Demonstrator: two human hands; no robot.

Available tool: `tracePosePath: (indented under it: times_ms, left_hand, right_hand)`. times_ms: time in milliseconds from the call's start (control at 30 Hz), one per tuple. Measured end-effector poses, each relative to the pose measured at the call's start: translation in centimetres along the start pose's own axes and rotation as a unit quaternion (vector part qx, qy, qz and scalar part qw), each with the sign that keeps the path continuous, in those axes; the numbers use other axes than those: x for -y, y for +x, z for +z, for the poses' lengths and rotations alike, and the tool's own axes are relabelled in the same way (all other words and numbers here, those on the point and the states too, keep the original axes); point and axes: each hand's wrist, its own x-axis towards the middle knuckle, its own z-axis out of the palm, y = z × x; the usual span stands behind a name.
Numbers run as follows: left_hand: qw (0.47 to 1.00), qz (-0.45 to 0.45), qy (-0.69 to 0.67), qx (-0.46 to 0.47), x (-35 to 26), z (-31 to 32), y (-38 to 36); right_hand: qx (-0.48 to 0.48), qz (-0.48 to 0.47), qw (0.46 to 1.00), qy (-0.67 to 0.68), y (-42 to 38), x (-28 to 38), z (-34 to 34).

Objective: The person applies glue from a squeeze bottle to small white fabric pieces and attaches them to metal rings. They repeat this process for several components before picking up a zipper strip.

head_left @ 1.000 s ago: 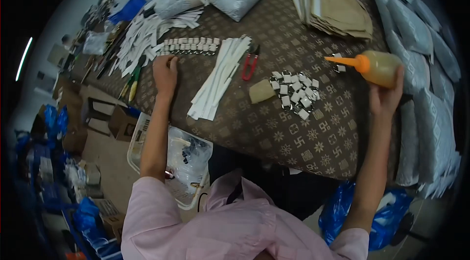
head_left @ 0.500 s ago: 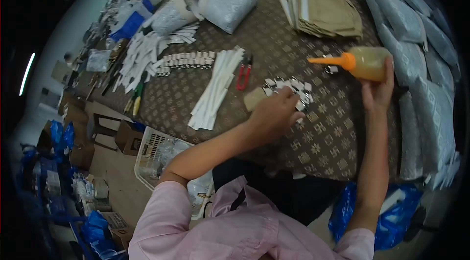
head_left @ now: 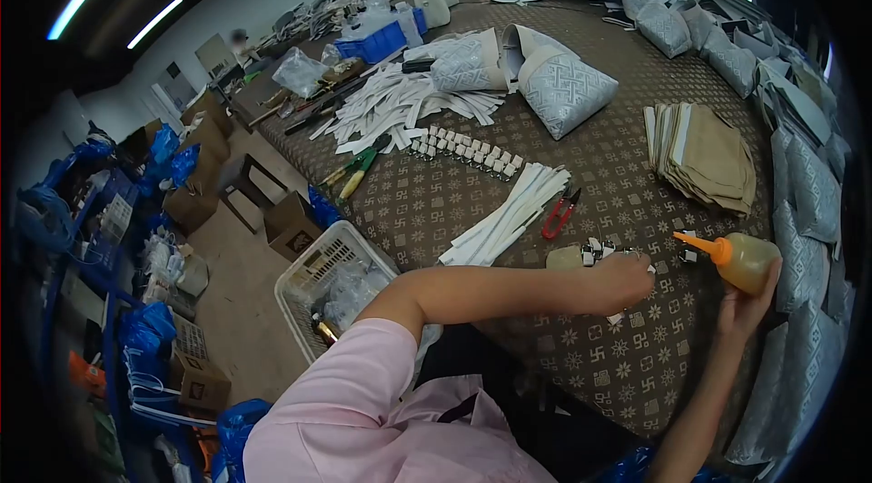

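My right hand (head_left: pixel 738 308) is wrapped round a squeeze bottle (head_left: pixel 752 263) of yellowish liquid, tilted so its long orange nozzle (head_left: pixel 698 244) points left. My left hand (head_left: pixel 618 285) is over a pile of small white-and-metal pieces (head_left: pixel 592 251), hiding much of it. Its fingers are pinched together, with a bit of white at the tips; I cannot tell what they hold. Beside that hand lies a beige block (head_left: pixel 564 258). Below the nozzle are a few more small pieces (head_left: pixel 688 256).
White strips (head_left: pixel 507 215), red-handled snips (head_left: pixel 561 213) and rows of small pieces (head_left: pixel 468 152) lie on the patterned tabletop (head_left: pixel 627 374). Stacked tan fabric pieces (head_left: pixel 707 156) and silver patterned pouches (head_left: pixel 568 90) sit farther back. More pouches (head_left: pixel 808 183) line the right. A white basket (head_left: pixel 295 278) stands at the left.
The view has swung, so the table's things appear farther right and lower. My left hand's fingers have drawn toward the right side of the pile. The bottle stays in my right hand.
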Motion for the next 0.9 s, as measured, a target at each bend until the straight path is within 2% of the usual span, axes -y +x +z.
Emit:
tracePosePath:
  times_ms: [133, 200, 333, 400, 467, 500, 567, 700, 767, 800, 867, 900]
  left_hand:
    - [0.999, 0.025, 0.03, 0.028, 0.4, -0.4, 0.4]
    - [0.988, 0.109, 0.109, 0.018, 0.7, -0.3, 0.3]
    - [0.99, 0.128, 0.06, 0.014, 2.1, -0.9, -0.3]
    - [0.981, 0.023, -0.129, -0.142, 3.3, -2.1, -2.1]
    - [0.963, -0.05, -0.213, -0.155, 5.1, -3.5, -4.2]
    - [0.963, -0.052, -0.214, -0.153, 5.7, -4.4, -5.3]
    - [0.873, -0.23, -0.417, -0.106, 6.4, -5.5, -7.4]
    - [0.891, -0.211, -0.384, -0.12, 7.3, -3.2, -9.6]
    - [0.939, -0.149, -0.271, -0.149, 7.2, -2.2, -9.7]
    - [0.938, -0.151, -0.273, -0.153, 7.1, -2.0, -9.9]
    - [0.973, -0.095, -0.18, -0.111, 7.1, -1.9, -10.2]
    - [0.972, -0.098, -0.181, -0.113, 7.1, -1.8, -10.3]
  right_hand:
    - [-0.017, -0.003, 1.0, 0.012, 0.3, 0.2, -0.1]
    - [-0.021, -0.002, 1.0, 0.016, 0.4, 0.3, -0.3]
    - [-0.022, -0.016, 1.0, 0.007, 0.5, 0.3, -0.5]
    - [-0.03, -0.016, 0.999, 0.009, 0.7, 0.4, -0.6]
    - [-0.025, -0.006, 1.0, 0.012, 0.7, 0.4, -0.8]
    - [-0.027, -0.004, 1.0, 0.012, 0.6, 0.3, -0.7]
    - [-0.044, -0.007, 0.999, 0.012, 0.4, 0.2, -0.3]
    - [-0.021, -0.005, 1.0, 0.009, 0.0, 0.1, 0.1]
    - [0.002, -0.002, 1.0, 0.018, 0.0, 0.2, 0.1]
    - [0.006, 0.0, 1.0, 0.013, 0.0, 0.3, -0.1]
    - [0.0, 0.02, 1.0, 0.022, 0.2, 0.3, -0.3]
    - [0.002, 0.023, 1.0, 0.02, 0.2, 0.4, 0.0]
